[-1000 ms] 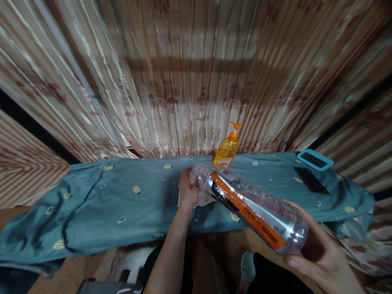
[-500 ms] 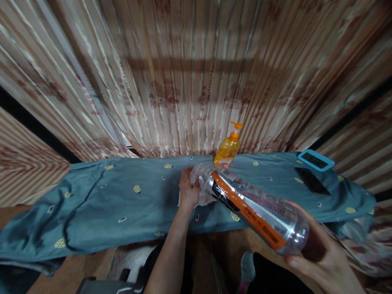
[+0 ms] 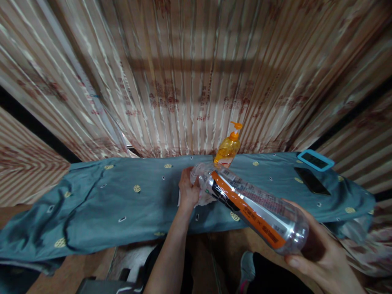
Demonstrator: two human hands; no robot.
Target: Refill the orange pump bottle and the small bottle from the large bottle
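Note:
A large clear plastic bottle (image 3: 245, 204) with an orange, black and silver label is held at a slant, its neck to the left and its base to the right. My right hand (image 3: 318, 249) grips it around the base, thumb below. At the neck end is my left hand (image 3: 188, 192), fingers curled; the bottle's neck overlaps it and partly hides what the fingers hold. A whitish, crumpled, thin-looking thing (image 3: 206, 199) shows beneath the neck beside my left hand. Just behind the bottle stands a yellow pump bottle (image 3: 228, 149) with an orange top.
A blue-green patterned cloth (image 3: 122, 196) covers the long narrow table. To the right lie a dark phone (image 3: 312, 181) and a blue-framed device (image 3: 316, 160). Striped, pleated curtains (image 3: 183, 81) hang close behind and at both sides. A shoe (image 3: 247, 267) shows on the floor below.

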